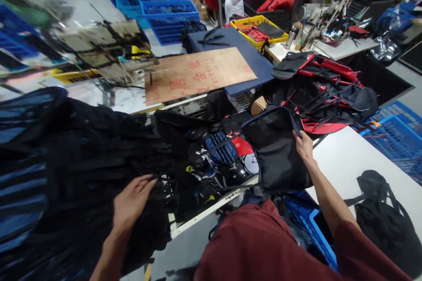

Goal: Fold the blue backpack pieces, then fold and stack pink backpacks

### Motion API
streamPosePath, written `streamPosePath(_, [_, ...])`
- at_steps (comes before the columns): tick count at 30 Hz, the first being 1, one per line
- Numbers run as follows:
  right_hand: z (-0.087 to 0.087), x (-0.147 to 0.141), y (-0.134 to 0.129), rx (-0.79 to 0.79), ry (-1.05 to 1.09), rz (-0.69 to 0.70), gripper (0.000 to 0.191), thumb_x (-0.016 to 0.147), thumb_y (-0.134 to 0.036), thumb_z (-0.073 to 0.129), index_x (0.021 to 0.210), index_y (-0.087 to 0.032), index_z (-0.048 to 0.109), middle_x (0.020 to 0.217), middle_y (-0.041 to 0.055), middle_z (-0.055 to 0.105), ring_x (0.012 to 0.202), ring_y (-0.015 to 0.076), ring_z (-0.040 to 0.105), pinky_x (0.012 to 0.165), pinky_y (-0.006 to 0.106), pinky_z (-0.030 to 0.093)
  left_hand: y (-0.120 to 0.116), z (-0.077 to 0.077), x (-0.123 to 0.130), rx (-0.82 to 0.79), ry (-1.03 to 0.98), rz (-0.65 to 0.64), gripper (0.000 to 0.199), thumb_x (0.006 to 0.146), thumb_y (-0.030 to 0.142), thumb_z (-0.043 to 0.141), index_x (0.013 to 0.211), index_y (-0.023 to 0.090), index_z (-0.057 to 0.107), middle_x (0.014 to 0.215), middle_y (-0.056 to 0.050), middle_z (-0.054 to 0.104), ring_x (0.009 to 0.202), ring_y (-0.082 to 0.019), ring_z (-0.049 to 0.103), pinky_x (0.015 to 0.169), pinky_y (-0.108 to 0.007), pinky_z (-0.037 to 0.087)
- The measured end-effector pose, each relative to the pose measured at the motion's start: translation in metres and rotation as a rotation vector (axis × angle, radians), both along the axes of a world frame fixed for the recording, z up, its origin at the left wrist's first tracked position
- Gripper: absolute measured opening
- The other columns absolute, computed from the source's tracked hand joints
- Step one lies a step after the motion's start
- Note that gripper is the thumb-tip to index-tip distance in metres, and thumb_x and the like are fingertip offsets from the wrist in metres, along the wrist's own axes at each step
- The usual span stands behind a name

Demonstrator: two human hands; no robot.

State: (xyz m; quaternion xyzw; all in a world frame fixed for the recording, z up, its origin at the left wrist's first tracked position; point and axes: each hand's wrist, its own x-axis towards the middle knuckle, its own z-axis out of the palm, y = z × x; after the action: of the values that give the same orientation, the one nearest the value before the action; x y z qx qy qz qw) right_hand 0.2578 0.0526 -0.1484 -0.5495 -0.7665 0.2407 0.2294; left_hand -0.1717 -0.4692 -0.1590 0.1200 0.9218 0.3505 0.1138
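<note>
My right hand (303, 145) is closed on the upper right edge of a black backpack piece (280, 149) with dark blue trim, which hangs over the right end of a bin. At the left, my left hand (133, 197) reaches over a large pile of black and blued bags (82, 153). Its fingers come together at black straps, and what they hold, if anything, is too small to make out. Between my hands, the bin holds a blue striped pouch (220, 147), a red piece (242, 145) and a round grey piece (251, 163).
Red and black bags (323, 92) are heaped at the right beside a white table (349, 153). Cardboard (201, 74) lies across the far side. A sewing machine (102, 44) stands at the back left. A person (300, 4) sits at the back right. A blue crate (313, 224) is near my body.
</note>
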Motion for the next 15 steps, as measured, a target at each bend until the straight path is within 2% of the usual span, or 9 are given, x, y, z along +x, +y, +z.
streamPosePath(3, [-0.002, -0.038, -0.050, -0.007, 0.170, 0.043, 0.062, 0.105, -0.074, 0.045, 0.101, -0.019, 0.073, 0.081, 0.0036, 0.068, 0.079, 0.0222, 0.060, 0.074, 0.033, 0.045, 0.062, 0.001, 0.040, 0.168, 0.066, -0.176, 0.066, 0.069, 0.068, 0.081, 0.116, 0.022, 0.079, 0.134, -0.015, 0.077, 0.130, -0.041, 0.068, 0.117, -0.055, 0.052])
streamPosePath(4, [-0.006, -0.051, -0.072, -0.018, 0.223, 0.070, 0.059, 0.105, -0.071, 0.047, 0.105, -0.019, 0.075, 0.084, 0.0041, 0.070, 0.081, 0.0233, 0.063, 0.076, 0.033, 0.048, 0.085, 0.005, 0.060, 0.242, 0.006, -0.188, 0.067, 0.074, 0.071, 0.079, 0.121, 0.023, 0.078, 0.134, -0.015, 0.077, 0.127, -0.039, 0.069, 0.115, -0.055, 0.053])
streamPosePath(5, [-0.012, -0.064, -0.097, -0.031, 0.253, 0.099, 0.056, 0.106, -0.068, 0.049, 0.111, -0.019, 0.076, 0.089, 0.0051, 0.073, 0.084, 0.0245, 0.065, 0.079, 0.034, 0.050, 0.108, 0.011, 0.081, 0.334, -0.119, -0.207, 0.067, 0.079, 0.072, 0.078, 0.124, 0.023, 0.077, 0.128, -0.015, 0.078, 0.118, -0.036, 0.073, 0.110, -0.053, 0.056])
streamPosePath(7, [-0.029, -0.082, -0.152, -0.011, 0.295, 0.163, 0.051, 0.106, -0.061, 0.052, 0.119, -0.019, 0.077, 0.103, 0.0092, 0.078, 0.095, 0.0278, 0.071, 0.088, 0.039, 0.057, 0.151, 0.025, 0.122, 0.564, -0.387, -0.287, 0.071, 0.085, 0.076, 0.077, 0.129, 0.021, 0.075, 0.123, -0.015, 0.079, 0.113, -0.033, 0.075, 0.103, -0.048, 0.059])
streamPosePath(9, [-0.050, -0.089, -0.204, 0.031, 0.322, 0.395, 0.041, 0.107, -0.047, 0.054, 0.130, -0.020, 0.076, 0.114, 0.0122, 0.078, 0.103, 0.0292, 0.075, 0.094, 0.042, 0.061, 0.186, 0.041, 0.150, 0.787, -0.598, -0.284, 0.066, 0.094, 0.077, 0.069, 0.130, 0.021, 0.074, 0.125, -0.014, 0.078, 0.114, -0.030, 0.074, 0.098, -0.043, 0.059])
streamPosePath(10, [-0.060, -0.089, -0.225, 0.029, 0.325, 0.539, 0.043, 0.107, -0.039, 0.054, 0.141, -0.021, 0.073, 0.124, 0.0138, 0.077, 0.113, 0.0297, 0.075, 0.099, 0.043, 0.062, 0.200, 0.049, 0.158, 0.844, -0.630, -0.268, 0.062, 0.095, 0.075, 0.070, 0.126, 0.021, 0.073, 0.121, -0.012, 0.078, 0.111, -0.029, 0.073, 0.097, -0.040, 0.058])
streamPosePath(12, [-0.076, -0.082, -0.255, 0.002, 0.312, 0.677, 0.046, 0.107, -0.032, 0.054, 0.149, -0.023, 0.068, 0.129, 0.0153, 0.076, 0.117, 0.0300, 0.076, 0.100, 0.045, 0.064, 0.215, 0.060, 0.165, 0.898, -0.596, -0.215, 0.050, 0.091, 0.062, 0.081, 0.117, 0.021, 0.070, 0.111, -0.008, 0.076, 0.102, -0.025, 0.071, 0.093, -0.036, 0.055])
streamPosePath(13, [-0.080, -0.078, -0.262, -0.043, 0.292, 0.739, 0.045, 0.107, -0.033, 0.056, 0.150, -0.023, 0.067, 0.129, 0.0153, 0.077, 0.116, 0.0304, 0.077, 0.100, 0.045, 0.065, 0.218, 0.063, 0.166, 0.893, -0.557, -0.200, 0.044, 0.088, 0.054, 0.085, 0.112, 0.021, 0.068, 0.106, -0.006, 0.075, 0.097, -0.024, 0.068, 0.090, -0.034, 0.054])
streamPosePath(15, [-0.082, -0.072, -0.259, -0.174, 0.241, 0.879, 0.042, 0.107, -0.043, 0.064, 0.144, -0.025, 0.071, 0.126, 0.0136, 0.079, 0.114, 0.0316, 0.078, 0.100, 0.046, 0.067, 0.215, 0.066, 0.166, 0.852, -0.509, -0.222, 0.037, 0.083, 0.040, 0.086, 0.104, 0.021, 0.063, 0.096, -0.002, 0.069, 0.088, -0.020, 0.063, 0.082, -0.031, 0.051])
